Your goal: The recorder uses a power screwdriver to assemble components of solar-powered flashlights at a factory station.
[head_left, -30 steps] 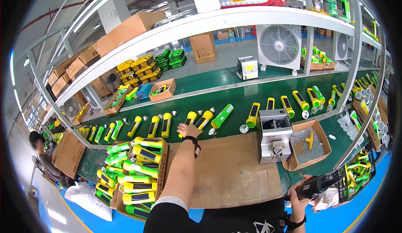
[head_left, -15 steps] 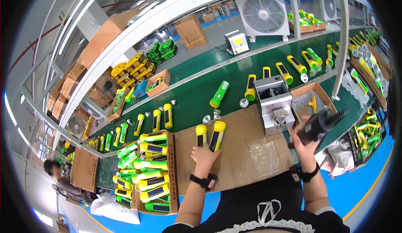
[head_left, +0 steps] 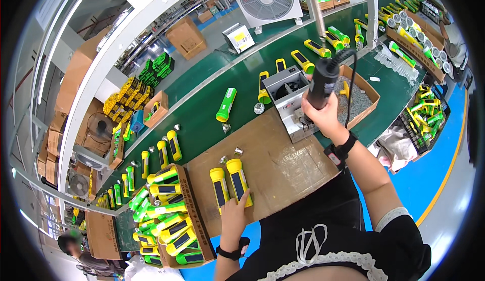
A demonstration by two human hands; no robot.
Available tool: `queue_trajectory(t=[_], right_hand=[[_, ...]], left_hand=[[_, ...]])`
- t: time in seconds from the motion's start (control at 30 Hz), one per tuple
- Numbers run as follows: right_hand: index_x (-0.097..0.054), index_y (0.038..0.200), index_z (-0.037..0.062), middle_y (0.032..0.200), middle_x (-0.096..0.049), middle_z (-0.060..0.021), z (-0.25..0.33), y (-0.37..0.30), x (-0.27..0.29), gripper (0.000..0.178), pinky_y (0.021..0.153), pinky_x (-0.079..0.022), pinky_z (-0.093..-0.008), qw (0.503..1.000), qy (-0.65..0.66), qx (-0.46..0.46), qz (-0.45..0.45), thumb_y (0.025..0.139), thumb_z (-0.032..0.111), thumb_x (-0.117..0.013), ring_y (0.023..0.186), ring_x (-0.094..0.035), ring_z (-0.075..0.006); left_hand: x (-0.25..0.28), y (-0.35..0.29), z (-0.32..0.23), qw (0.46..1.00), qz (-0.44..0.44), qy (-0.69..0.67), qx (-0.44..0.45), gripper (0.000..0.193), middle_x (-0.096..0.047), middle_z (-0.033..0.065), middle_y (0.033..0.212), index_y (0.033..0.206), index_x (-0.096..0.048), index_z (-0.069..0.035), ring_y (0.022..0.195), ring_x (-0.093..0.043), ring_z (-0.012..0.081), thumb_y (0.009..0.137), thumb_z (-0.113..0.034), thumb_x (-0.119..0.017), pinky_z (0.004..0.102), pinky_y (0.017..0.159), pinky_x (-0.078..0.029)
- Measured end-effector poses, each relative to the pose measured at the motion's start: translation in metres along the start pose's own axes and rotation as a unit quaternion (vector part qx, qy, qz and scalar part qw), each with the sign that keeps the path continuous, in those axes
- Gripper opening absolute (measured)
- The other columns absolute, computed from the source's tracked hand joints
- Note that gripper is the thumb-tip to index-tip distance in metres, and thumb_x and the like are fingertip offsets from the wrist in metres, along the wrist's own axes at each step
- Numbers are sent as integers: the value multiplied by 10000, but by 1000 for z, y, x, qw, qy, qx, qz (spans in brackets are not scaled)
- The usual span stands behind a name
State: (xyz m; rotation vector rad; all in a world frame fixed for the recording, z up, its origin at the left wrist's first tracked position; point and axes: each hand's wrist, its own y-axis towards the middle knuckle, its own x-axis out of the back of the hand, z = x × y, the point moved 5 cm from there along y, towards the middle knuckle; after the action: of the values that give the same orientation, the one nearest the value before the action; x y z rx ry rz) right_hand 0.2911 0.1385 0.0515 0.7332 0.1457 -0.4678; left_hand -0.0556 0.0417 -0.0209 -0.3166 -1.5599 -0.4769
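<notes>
Along the far edge of the cardboard sheet [head_left: 283, 165] runs a green conveyor belt [head_left: 202, 114], carrying scattered green and yellow flashlights. Left of the sheet sits an open carton [head_left: 189, 200] packed with more flashlights. At the sheet's right end stands a grey metal machine [head_left: 292, 95], with a cardboard box of small screws [head_left: 361, 96] just beyond it. Above the machine the right hand [head_left: 323, 117] is closed around a black electric screwdriver [head_left: 322, 81], held upright, its cord curling upward. On the sheet's left part lie two yellow flashlights [head_left: 230, 182] side by side; the left hand [head_left: 235, 213] rests on their near ends, fingers spread over them rather than clenched.
</notes>
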Motion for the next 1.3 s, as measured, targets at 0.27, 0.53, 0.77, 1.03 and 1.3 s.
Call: queue_trajectory(t=[0.27, 0.53, 0.77, 1.03, 1.3], right_hand=[[-518, 1134, 31, 753, -543, -9, 10, 5, -19, 443, 585, -446, -249, 996, -11, -70, 62, 710, 4, -641, 648, -521, -88], [-271, 1270, -6, 694, -533, -73, 61, -85, -18, 570, 548, -453, -263, 984, 137, -36, 108, 793, -27, -582, 568, -532, -135], [-232, 1288, 24, 761, -516, -73, 54, -112, -27, 568, 641, -462, -287, 981, 137, -29, 138, 828, -9, -564, 652, -539, -153], [-246, 1272, 31, 771, -517, -79, 31, -121, -34, 554, 645, -463, -297, 985, 102, -61, 127, 816, -58, -547, 655, -537, -152], [-300, 1211, 32, 747, -537, -80, 19, -123, -41, 508, 620, -462, -266, 984, 52, -88, 149, 782, -83, -546, 638, -551, -128]], left_hand=[[-1, 45, -61, 989, -47, -101, -92, 490, -554, 102, 882, 1104, -589, -127, 841, -523, 284, 632, -150, -719, 405, 717, -411], [-33, 89, -100, 982, -137, -113, -56, 475, -525, 100, 857, 953, -533, -30, 828, -515, 274, 685, -375, -720, 380, 719, -410], [-36, 91, -97, 983, -144, -106, -49, 457, -520, 82, 829, 933, -549, -55, 800, -513, 251, 697, -418, -697, 359, 687, -399], [-37, 90, -97, 981, -142, -120, -44, 479, -533, 83, 843, 939, -554, -49, 806, -517, 246, 681, -421, -711, 361, 701, -399], [-37, 90, -98, 980, -143, -126, -49, 507, -527, 91, 853, 952, -536, -36, 816, -512, 242, 669, -412, -725, 356, 706, -400]])
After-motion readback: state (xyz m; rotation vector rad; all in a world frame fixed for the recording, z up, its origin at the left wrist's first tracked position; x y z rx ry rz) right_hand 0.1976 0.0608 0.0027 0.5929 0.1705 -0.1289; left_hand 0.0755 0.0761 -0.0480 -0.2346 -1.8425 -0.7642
